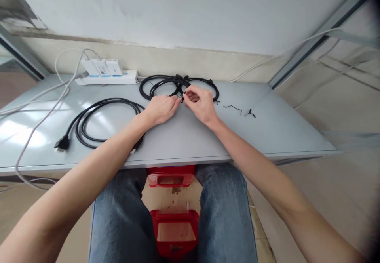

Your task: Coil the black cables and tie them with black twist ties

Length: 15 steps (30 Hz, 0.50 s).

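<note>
A coiled black cable lies at the back middle of the grey table. Both my hands meet at its near edge. My left hand has its fingers curled and pinches the coil at the spot where a small tie seems to wrap it. My right hand pinches the same spot from the right, fingers closed. The tie itself is too small to make out clearly.
A second coiled black cable with plugs lies at the left. A white power strip with white adapters and white cords sits at the back left. Loose black twist ties lie to the right. Red bins stand under the table between my knees.
</note>
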Each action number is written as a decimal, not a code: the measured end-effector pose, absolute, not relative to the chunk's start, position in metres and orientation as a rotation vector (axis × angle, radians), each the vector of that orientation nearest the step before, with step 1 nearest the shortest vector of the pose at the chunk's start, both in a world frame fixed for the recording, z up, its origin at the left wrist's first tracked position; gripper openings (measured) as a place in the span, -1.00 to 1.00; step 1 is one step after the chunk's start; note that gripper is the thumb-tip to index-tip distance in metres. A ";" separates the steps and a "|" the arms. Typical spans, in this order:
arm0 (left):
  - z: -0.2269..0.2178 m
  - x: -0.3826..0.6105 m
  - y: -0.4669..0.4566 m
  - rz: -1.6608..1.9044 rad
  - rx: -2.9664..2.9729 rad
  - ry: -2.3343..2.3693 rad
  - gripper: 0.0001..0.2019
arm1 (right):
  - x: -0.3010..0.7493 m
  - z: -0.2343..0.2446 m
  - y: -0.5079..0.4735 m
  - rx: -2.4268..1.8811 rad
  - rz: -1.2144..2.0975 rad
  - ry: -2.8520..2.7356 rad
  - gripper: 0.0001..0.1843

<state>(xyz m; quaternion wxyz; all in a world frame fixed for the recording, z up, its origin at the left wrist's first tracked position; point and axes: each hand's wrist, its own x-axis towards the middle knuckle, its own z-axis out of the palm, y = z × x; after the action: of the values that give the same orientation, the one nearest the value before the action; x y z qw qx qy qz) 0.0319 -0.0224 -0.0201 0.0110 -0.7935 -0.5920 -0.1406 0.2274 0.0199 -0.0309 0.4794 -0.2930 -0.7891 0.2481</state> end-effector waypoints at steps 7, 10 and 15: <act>-0.014 0.035 -0.026 -0.346 -2.517 -1.845 -0.53 | 0.226 -0.034 0.023 -0.708 0.673 -1.899 -0.58; -0.014 0.034 -0.026 -0.338 -2.528 -1.819 -0.50 | 0.226 -0.034 0.027 -0.689 0.764 -1.862 -0.52; -0.018 0.034 -0.025 -0.435 -2.501 -1.827 -0.51 | 0.226 -0.031 0.027 -0.683 0.835 -1.909 -0.48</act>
<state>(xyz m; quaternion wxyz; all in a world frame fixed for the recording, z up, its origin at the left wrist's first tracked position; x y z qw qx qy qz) 0.0340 -0.0247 -0.0181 0.0069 -0.7996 -0.5842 -0.1390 0.2263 0.0266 -0.0312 0.4570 -0.2772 -0.7744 0.3387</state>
